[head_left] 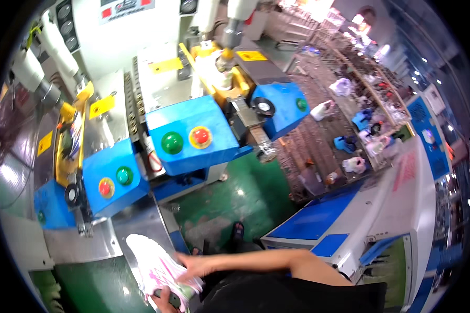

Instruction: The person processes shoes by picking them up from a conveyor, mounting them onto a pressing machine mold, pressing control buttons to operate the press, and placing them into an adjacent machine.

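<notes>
A white shoe [154, 259] with pink markings is at the lower left, its toe pointing up and away from me. My left hand [164, 301] grips it near the heel end, fingers curled by a dark round part [170, 298] at the opening. Across my body reaches my right arm. My right hand [197, 266] rests against the shoe's right side with its fingers spread. The far side of the left hand and the underside of the shoe are hidden.
A machine with blue control boxes [190, 135], green and red buttons and yellow clamps [240, 83] stands ahead. A metal ledge [141, 221] lies beyond the shoe. At right are a brown rack [318, 151] with several shoes and a white-blue machine [350, 208].
</notes>
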Demonstrator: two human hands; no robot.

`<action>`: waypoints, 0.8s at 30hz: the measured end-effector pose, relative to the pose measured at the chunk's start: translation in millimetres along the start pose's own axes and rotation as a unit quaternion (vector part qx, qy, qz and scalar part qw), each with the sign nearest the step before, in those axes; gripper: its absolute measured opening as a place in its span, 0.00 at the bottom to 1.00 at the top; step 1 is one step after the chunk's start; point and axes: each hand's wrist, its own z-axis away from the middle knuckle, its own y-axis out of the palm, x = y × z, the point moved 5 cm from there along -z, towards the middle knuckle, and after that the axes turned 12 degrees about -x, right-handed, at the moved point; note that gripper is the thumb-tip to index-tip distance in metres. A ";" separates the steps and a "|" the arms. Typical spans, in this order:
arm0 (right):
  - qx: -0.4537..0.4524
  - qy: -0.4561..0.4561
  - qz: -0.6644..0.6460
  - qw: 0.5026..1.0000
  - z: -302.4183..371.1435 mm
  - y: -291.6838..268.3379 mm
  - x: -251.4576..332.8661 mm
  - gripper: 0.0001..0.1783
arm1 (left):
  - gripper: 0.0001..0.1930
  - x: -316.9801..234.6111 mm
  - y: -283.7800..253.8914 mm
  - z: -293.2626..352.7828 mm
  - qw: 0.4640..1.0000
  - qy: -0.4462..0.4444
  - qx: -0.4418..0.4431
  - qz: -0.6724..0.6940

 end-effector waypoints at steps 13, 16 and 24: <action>-0.195 -0.099 -0.155 0.963 190.8 -59.0 135.5 0.32 | 0.38 -182.4 136.7 194.3 0.476 0.636 0.605 -0.059; -0.257 -0.129 -0.202 0.936 232.9 -69.1 121.5 0.31 | 0.29 -156.6 158.2 255.0 0.480 0.592 0.646 0.034; -0.690 -0.196 -0.031 0.697 410.4 -91.5 168.5 0.50 | 0.15 -101.8 224.5 321.5 0.654 0.343 0.664 0.118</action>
